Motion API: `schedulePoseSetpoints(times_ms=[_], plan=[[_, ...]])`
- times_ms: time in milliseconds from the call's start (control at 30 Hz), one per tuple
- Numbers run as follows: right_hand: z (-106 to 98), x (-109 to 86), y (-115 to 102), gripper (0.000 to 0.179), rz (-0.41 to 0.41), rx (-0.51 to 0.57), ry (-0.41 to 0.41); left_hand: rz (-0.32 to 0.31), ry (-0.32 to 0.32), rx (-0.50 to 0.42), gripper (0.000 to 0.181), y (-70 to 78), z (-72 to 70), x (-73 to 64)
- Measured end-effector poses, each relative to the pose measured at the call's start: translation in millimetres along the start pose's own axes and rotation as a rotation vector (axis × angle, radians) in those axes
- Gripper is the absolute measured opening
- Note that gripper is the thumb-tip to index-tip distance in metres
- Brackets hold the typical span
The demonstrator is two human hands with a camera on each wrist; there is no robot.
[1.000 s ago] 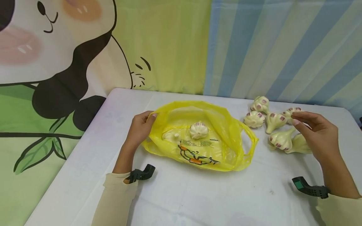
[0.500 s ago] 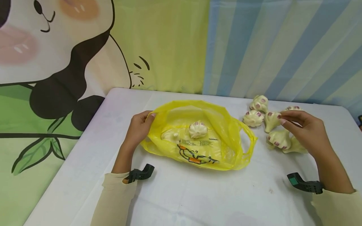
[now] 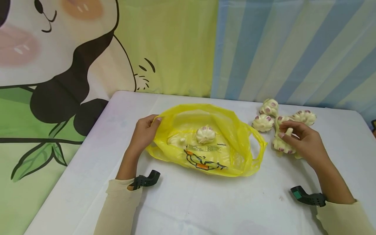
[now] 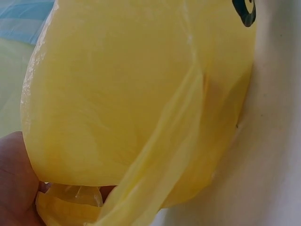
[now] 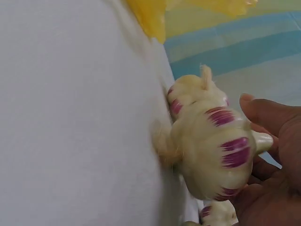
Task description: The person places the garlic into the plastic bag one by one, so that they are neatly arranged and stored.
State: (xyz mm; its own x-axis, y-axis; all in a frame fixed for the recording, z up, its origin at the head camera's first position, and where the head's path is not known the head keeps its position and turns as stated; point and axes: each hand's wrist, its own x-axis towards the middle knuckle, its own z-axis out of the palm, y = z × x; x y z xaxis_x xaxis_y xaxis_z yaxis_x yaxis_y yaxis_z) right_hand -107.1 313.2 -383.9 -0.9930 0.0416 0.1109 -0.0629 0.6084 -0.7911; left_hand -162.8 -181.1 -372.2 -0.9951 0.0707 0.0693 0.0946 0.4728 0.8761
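Observation:
My left hand [image 3: 146, 132] pinches the left rim of a yellow plastic bag [image 3: 235, 127] lying with its mouth spread; in the left wrist view the bag [image 4: 108, 103] fills most of the picture. Inside it are two garlic bulbs, one whitish with purple marks [image 3: 206, 134]. On the right, my right hand [image 3: 306, 142] has its thumb and fingers curled round a garlic bulb [image 3: 283, 146] whose stem points up. The right wrist view shows this purple-streaked bulb [image 5: 218, 150] with its stem between thumb and fingers. Part of another bulb lies hidden behind the hand.
More garlic bulbs lie just behind the right hand: one at the back [image 3: 269, 107], one nearer the bag [image 3: 263, 123] and one to the right [image 3: 305, 117]. A white cloth covers the table [image 3: 188, 202]. A printed curtain [image 3: 176, 49] hangs along its far edge.
My right hand has moved left and toward me, from over the rear bulbs to the front one. That bulb has turned stem-up. The left hand keeps its hold on the bag.

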Motion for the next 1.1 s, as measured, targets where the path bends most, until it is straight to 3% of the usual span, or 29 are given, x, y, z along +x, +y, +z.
schedulePoseSetpoints(times_ms=[167, 500, 933, 1100], plan=[[3, -1.4, 7, 0.042, -0.01, -0.073, -0.018, -0.008, -0.005, -0.004, 0.041, 0.0, -0.4, 0.1], [9, -1.9, 13, 0.031, 0.02, -0.03, -0.169, -0.007, -0.008, -0.018, 0.041, 0.2, -3.0, -2.8], [7, -3.4, 11, 0.027, 0.056, -0.076, -0.123, -0.007, -0.009, -0.022, 0.042, 0.3, -1.4, -0.9], [7, -3.2, 10, 0.024, 0.025, -0.068, -0.084, -0.012, -0.017, -0.024, 0.042, 1.2, -1.0, -0.8]])
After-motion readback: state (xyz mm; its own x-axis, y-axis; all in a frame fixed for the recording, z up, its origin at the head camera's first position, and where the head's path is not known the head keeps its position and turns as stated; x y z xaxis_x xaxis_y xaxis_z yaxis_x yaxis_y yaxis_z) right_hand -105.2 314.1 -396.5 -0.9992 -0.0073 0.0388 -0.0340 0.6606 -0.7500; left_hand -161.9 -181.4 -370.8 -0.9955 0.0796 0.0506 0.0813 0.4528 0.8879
